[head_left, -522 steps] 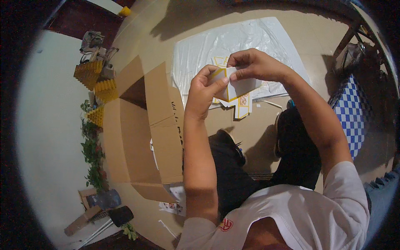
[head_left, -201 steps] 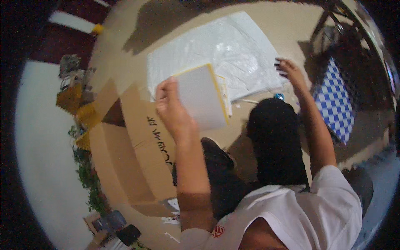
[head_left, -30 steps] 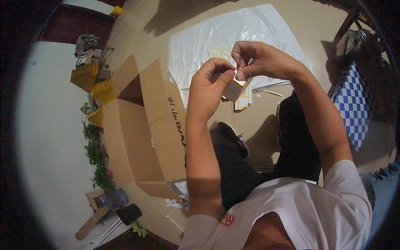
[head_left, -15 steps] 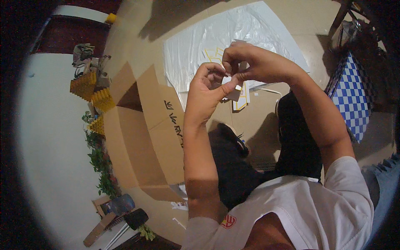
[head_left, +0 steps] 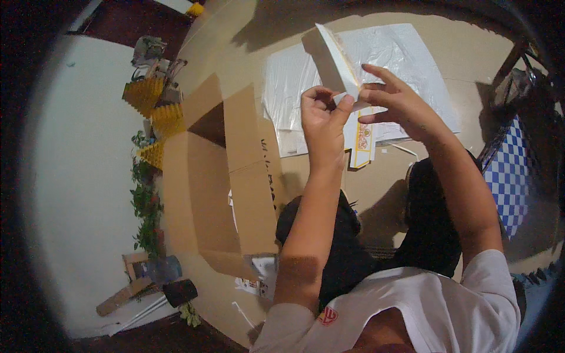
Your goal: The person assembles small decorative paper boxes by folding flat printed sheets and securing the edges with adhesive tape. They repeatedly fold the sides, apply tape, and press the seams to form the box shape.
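**Tiled floor (head_left: 456, 65) holds a crowded spread**

An open brown carton (head_left: 250, 170) stands beside a flat white, plastic-covered sheet (head_left: 406, 65) on the beige floor. A yellow-edged printed card (head_left: 363, 142) reaches past the sheet's near edge. Close by lie a thin pale stick (head_left: 406, 150) and a small white scrap (head_left: 384, 151); printed paper (head_left: 250, 285) and a narrow white strip (head_left: 243, 313) lie near the carton's lower end.

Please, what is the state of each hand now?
Left hand: closed, pinching the white folded card.
Right hand: open, spread beside it; contact unclear.
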`<action>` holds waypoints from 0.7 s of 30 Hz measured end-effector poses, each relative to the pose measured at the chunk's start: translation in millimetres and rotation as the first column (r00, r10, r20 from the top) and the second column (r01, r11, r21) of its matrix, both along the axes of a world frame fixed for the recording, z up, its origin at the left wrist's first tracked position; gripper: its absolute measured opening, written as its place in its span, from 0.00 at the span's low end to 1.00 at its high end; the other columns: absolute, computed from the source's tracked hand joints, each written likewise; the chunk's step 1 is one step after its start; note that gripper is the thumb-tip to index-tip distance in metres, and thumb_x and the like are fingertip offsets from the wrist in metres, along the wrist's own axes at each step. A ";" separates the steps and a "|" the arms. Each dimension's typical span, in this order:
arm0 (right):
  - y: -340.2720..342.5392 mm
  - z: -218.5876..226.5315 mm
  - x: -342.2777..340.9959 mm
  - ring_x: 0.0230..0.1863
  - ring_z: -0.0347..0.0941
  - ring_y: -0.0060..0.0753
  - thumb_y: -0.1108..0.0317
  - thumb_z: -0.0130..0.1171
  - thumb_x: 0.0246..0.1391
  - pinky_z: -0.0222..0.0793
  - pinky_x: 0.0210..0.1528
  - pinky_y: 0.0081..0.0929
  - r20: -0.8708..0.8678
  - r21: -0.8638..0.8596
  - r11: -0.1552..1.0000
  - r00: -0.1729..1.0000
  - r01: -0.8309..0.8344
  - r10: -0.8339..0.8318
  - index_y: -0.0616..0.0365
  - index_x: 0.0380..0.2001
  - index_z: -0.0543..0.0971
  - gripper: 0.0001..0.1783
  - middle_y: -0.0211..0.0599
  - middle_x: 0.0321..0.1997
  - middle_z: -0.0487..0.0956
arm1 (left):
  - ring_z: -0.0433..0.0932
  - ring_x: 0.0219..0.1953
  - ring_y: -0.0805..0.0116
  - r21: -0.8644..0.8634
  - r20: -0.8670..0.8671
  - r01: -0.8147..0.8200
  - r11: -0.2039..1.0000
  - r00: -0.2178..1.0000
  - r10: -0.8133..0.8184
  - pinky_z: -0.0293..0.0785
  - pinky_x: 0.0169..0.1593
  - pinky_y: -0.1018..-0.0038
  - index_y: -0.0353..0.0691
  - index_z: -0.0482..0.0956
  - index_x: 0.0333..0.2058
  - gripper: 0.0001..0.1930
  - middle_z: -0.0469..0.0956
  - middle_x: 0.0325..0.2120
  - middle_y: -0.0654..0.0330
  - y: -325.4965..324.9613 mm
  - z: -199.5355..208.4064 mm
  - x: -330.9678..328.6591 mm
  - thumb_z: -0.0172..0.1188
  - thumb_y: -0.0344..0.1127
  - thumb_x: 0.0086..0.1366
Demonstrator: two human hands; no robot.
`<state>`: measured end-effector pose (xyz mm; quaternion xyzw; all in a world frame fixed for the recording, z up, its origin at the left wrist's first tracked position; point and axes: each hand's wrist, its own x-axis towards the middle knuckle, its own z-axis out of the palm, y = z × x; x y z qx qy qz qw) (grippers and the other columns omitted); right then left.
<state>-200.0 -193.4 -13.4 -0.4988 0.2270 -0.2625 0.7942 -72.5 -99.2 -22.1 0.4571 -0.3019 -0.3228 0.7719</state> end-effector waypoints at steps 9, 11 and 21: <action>-13.9 -12.2 2.1 0.49 0.74 0.36 0.68 0.63 0.49 0.72 0.52 0.29 -0.062 -0.248 0.967 0.997 -0.056 0.041 0.65 0.63 0.57 0.40 0.54 0.56 0.70 | 0.73 0.39 0.72 0.215 0.084 0.062 0.975 0.993 -0.082 0.69 0.46 0.77 0.32 0.69 0.46 0.19 0.74 0.36 0.59 1.3 -1.2 2.0 0.65 0.27 0.57; -17.2 -13.7 1.9 0.50 0.74 0.35 0.69 0.63 0.47 0.72 0.53 0.28 -0.079 -0.276 0.958 0.995 -0.073 0.053 0.66 0.63 0.57 0.41 0.55 0.55 0.71 | 0.73 0.40 0.73 0.231 0.061 0.095 0.968 0.992 -0.112 0.68 0.46 0.77 0.32 0.72 0.46 0.19 0.75 0.36 0.59 1.6 -0.2 2.6 0.65 0.29 0.57; -23.3 -6.7 -7.8 0.51 0.73 0.32 0.70 0.63 0.46 0.70 0.53 0.26 -0.142 -0.347 0.921 0.981 -0.176 0.133 0.65 0.62 0.60 0.39 0.53 0.53 0.74 | 0.72 0.30 0.79 0.411 0.257 0.111 0.905 0.938 -0.232 0.68 0.37 0.81 0.30 0.80 0.32 0.12 0.78 0.26 0.62 5.9 7.5 4.2 0.64 0.36 0.60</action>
